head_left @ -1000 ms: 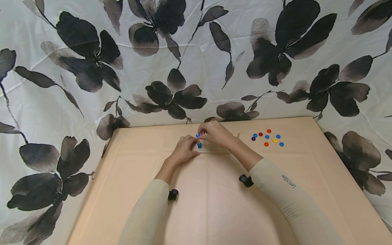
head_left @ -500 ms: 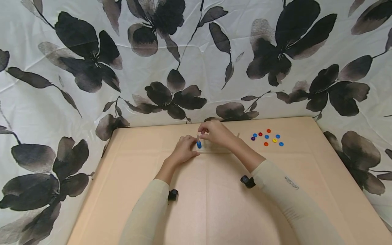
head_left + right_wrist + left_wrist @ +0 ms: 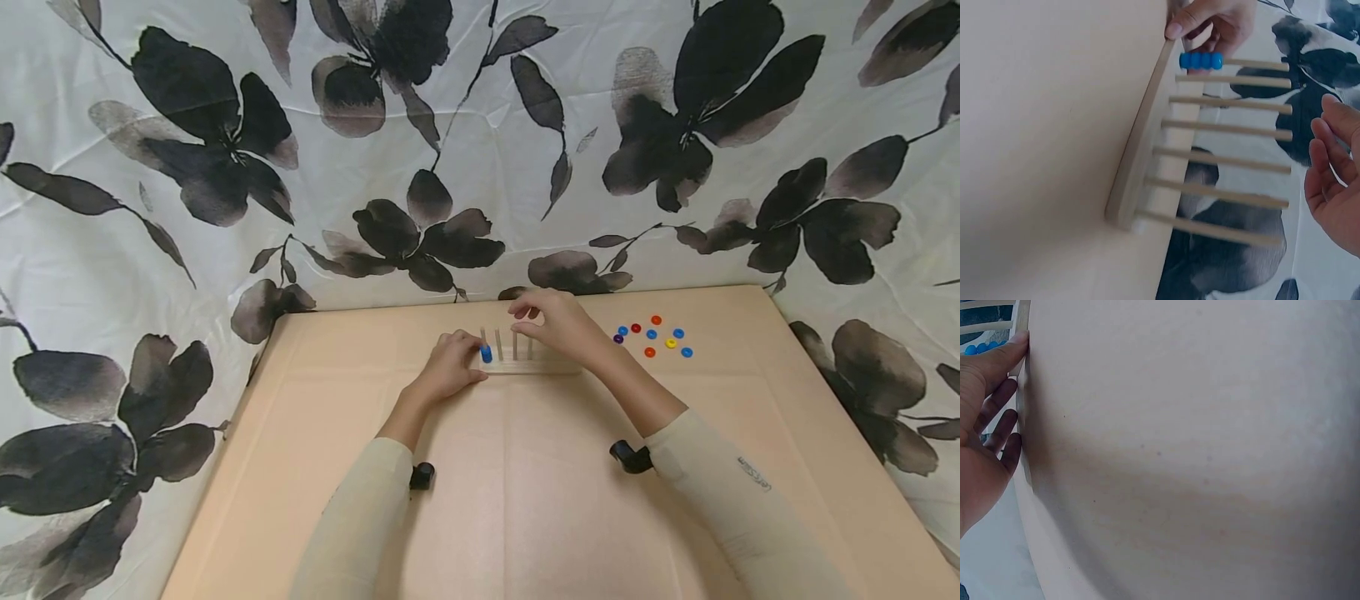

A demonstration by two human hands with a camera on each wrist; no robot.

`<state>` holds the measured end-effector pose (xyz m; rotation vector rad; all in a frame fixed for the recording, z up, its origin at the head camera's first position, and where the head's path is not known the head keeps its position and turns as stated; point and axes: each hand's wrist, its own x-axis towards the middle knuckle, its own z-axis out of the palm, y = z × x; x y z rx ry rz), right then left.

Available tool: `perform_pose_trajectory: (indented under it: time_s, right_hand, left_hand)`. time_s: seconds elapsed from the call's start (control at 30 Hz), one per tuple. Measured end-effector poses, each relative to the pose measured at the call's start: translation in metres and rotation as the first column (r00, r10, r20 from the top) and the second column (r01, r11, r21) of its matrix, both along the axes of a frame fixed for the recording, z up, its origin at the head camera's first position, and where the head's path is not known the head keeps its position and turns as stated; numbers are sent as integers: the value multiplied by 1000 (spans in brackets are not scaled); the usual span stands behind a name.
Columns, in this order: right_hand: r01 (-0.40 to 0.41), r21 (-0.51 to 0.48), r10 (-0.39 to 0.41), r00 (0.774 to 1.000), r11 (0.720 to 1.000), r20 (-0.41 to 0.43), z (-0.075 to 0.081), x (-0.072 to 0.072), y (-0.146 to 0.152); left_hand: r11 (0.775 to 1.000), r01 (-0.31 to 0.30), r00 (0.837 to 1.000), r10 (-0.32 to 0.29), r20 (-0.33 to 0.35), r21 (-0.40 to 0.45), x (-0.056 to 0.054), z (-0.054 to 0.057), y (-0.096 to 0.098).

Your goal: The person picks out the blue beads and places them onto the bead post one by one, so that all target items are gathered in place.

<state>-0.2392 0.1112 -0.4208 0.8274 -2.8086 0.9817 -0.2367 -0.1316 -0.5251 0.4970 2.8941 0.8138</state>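
A wooden peg rack (image 3: 1141, 137) with a row of upright pegs stands near the table's back edge. Several blue beads (image 3: 1201, 60) are stacked at the bottom of its leftmost peg; the other pegs are bare in the right wrist view. My left hand (image 3: 448, 368) holds the rack's left end, thumb on the front side and fingers behind. Above the pegs hovers my right hand (image 3: 561, 327), its fingers loosely bent with nothing between them. It partly covers the rack's right half in the head view.
Loose beads lie to the right of the rack, among them a yellow bead (image 3: 671, 343), a purple bead (image 3: 618, 338) and an orange bead (image 3: 649, 352). A floral cloth (image 3: 465, 125) hangs behind the peach-coloured table (image 3: 570, 500).
A blue bead pinched by my right hand at the leftmost peg has gone down onto the stack. That hand has let go and moved right, uncovering more pegs. My left hand stays put.
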Motion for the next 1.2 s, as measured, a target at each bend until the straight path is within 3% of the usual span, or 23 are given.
perform_pose_trajectory:
  time_s: [0.3, 0.7, 1.0, 1.2]
  right_hand:
    - [66, -107, -66, 998, 992, 0, -5, 13, 39]
    - [148, -108, -148, 989, 983, 16, -27, 18, 86]
    - [227, -12, -227, 974, 974, 21, -52, 12, 124]
    - [230, 61, -232, 972, 971, 31, -69, 2, 144]
  left_hand:
    - [1000, 9, 1000, -9, 8, 9, 3, 1, -2]
    - [1000, 23, 1000, -23, 18, 8, 5, 3, -6]
    - [999, 32, 999, -32, 22, 2, 8, 3, -6]
    - [1000, 31, 999, -31, 19, 2, 8, 2, -6]
